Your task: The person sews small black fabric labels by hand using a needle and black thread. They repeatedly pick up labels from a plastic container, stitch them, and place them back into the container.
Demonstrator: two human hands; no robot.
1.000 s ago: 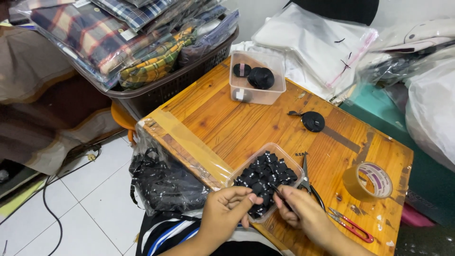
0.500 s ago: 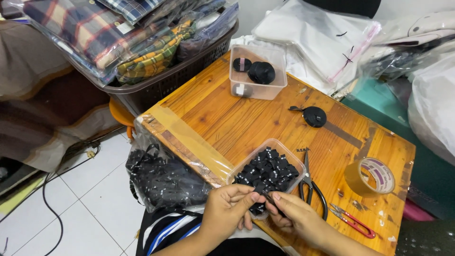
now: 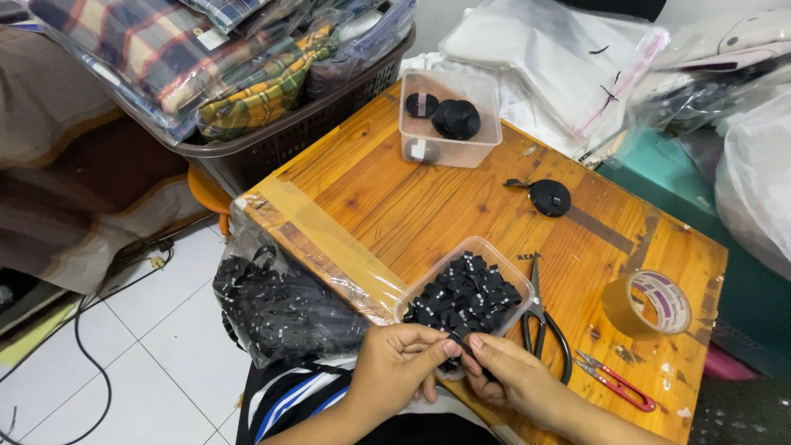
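My left hand [image 3: 397, 363] and my right hand [image 3: 509, 378] meet at the near edge of a wooden table [image 3: 395, 206]. Together their fingertips pinch a small black piece [image 3: 461, 344] between them. Just beyond the hands stands a clear plastic tub [image 3: 511, 264] heaped with several small black pieces [image 3: 465, 298]. A clear plastic bag [image 3: 276, 301] full of the same black pieces hangs off the table's left edge, beside my left hand.
Black-handled scissors [image 3: 544, 325] and red snips [image 3: 614, 381] lie right of the tub, near a roll of brown tape [image 3: 647, 303]. Farther off sit a black spool [image 3: 548, 198] and a second tub [image 3: 449, 115] holding black rolls. A basket of folded plaid cloth [image 3: 247, 74] stands at left.
Both hands have drawn together in front of the tub and now pinch one black piece between them; the view has shifted slightly.
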